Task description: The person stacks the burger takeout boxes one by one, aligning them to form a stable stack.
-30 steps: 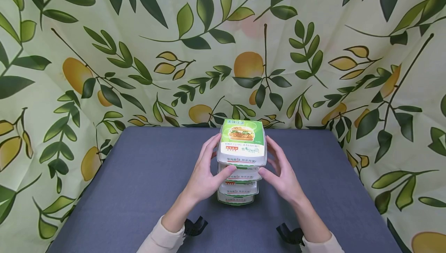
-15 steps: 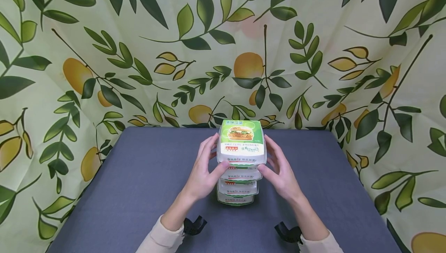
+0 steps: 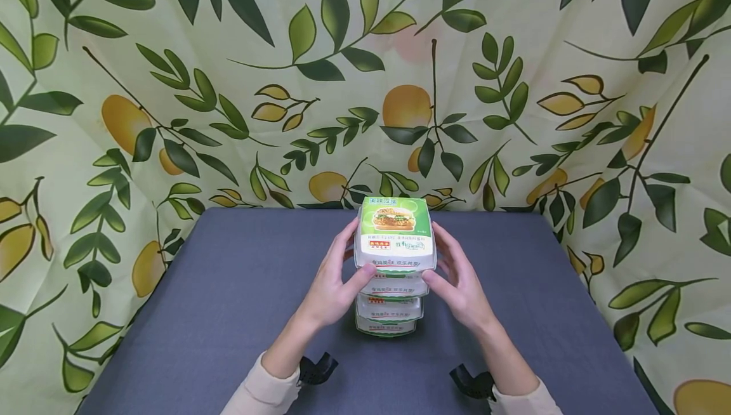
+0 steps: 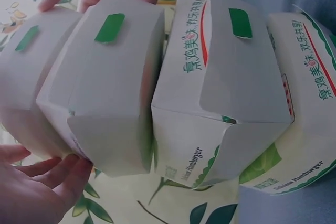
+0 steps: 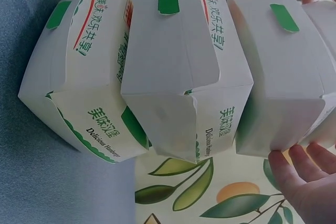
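Several white-and-green paper burger boxes stand one on another in a somewhat uneven stack. The top burger box (image 3: 395, 228) has a burger picture on its lid. Beneath it sits a second burger box (image 3: 400, 286); the lowest burger box (image 3: 386, 326) rests on the table. My left hand (image 3: 335, 283) grips the upper boxes from the left, thumb on the front. On the other side my right hand (image 3: 464, 288) grips them, its thumb at the front right corner. In the left wrist view, left fingertips (image 4: 79, 169) touch the boxes near the top joint. Green stickers (image 5: 168, 0) show on the front flaps.
A dark blue cloth covers the table (image 3: 257, 263). Behind and beside it hangs a cream curtain (image 3: 342, 85) printed with leaves and oranges. Black straps (image 3: 318, 369) sit at both wrists.
Both hands keep their hold at the upper boxes. The top box has shifted very slightly to the left, and the left thumb has moved up a little.
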Tool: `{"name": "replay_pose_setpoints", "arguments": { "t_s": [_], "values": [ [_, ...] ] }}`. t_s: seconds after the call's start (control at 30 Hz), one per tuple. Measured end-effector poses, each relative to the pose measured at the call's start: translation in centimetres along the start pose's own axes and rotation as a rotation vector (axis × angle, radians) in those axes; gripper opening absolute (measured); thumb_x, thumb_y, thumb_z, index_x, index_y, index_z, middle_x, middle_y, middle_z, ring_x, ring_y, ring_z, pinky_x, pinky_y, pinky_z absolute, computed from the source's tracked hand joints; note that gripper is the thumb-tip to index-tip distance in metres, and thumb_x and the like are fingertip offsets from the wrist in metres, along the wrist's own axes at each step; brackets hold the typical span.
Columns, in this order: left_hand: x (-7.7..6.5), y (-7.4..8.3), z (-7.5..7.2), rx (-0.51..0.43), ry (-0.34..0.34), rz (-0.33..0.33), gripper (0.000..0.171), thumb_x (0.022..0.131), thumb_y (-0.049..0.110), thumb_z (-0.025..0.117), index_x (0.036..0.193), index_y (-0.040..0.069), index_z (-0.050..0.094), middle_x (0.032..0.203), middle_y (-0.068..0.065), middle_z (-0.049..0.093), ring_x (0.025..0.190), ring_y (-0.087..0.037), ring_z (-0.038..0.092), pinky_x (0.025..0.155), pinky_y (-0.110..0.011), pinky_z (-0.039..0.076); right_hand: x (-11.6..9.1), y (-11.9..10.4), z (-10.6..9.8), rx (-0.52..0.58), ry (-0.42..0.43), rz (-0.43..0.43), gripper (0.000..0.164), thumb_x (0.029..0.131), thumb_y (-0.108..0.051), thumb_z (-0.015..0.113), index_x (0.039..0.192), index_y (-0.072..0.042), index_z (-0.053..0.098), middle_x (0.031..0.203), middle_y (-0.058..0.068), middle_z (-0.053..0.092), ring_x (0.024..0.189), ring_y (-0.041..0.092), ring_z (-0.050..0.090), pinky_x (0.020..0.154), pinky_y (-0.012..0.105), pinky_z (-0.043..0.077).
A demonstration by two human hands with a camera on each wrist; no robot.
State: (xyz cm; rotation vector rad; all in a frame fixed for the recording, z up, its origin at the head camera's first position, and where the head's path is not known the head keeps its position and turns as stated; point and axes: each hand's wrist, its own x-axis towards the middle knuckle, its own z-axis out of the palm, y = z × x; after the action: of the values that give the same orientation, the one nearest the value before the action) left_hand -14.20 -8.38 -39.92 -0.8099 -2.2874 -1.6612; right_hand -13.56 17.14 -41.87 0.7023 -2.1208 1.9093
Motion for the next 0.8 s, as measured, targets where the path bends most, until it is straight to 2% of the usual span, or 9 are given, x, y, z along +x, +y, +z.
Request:
{"name": "replay_pose_setpoints", "arguments": {
  "t_s": [0.17, 0.63, 0.8],
  "values": [
    [-0.04, 0.21, -0.08, 0.011, -0.001, -0.009, 0.075, 0.099, 0.034, 0.064, 0.161, 0.017, 0.025, 0.157, -0.003, 0.037, 0.137, -0.022, 0.044, 0.11, -0.05, 0.041, -0.08, -0.06, 0.1, 0.011, 0.003, -0.007, 0.076, 0.092, 0.002, 0.058, 0.161, -0.01, 0.027, 0.158, 0.015, 0.036, 0.141, 0.018, 0.039, 0.108, 0.02, 0.036],
    [-0.11, 0.13, -0.26, 0.037, 0.002, 0.01, 0.076, 0.099, 0.037, 0.063, 0.161, 0.015, 0.026, 0.155, -0.005, 0.039, 0.136, -0.023, 0.046, 0.108, -0.049, 0.042, -0.23, 0.02, 0.23, 0.002, -0.004, -0.002, 0.077, 0.092, 0.002, 0.059, 0.161, -0.01, 0.026, 0.158, 0.016, 0.036, 0.14, 0.017, 0.039, 0.107, 0.02, 0.037],
    [-0.09, 0.01, -0.22, 0.027, -0.002, -0.004, 0.077, 0.098, 0.039, 0.063, 0.161, 0.017, 0.025, 0.157, -0.003, 0.037, 0.136, -0.022, 0.044, 0.11, -0.048, 0.041, -0.28, 0.04, 0.08, 0.001, -0.01, -0.003, 0.077, 0.092, 0.002, 0.06, 0.161, -0.008, 0.025, 0.158, 0.018, 0.035, 0.14, 0.015, 0.039, 0.106, 0.02, 0.037]
  ]
}}
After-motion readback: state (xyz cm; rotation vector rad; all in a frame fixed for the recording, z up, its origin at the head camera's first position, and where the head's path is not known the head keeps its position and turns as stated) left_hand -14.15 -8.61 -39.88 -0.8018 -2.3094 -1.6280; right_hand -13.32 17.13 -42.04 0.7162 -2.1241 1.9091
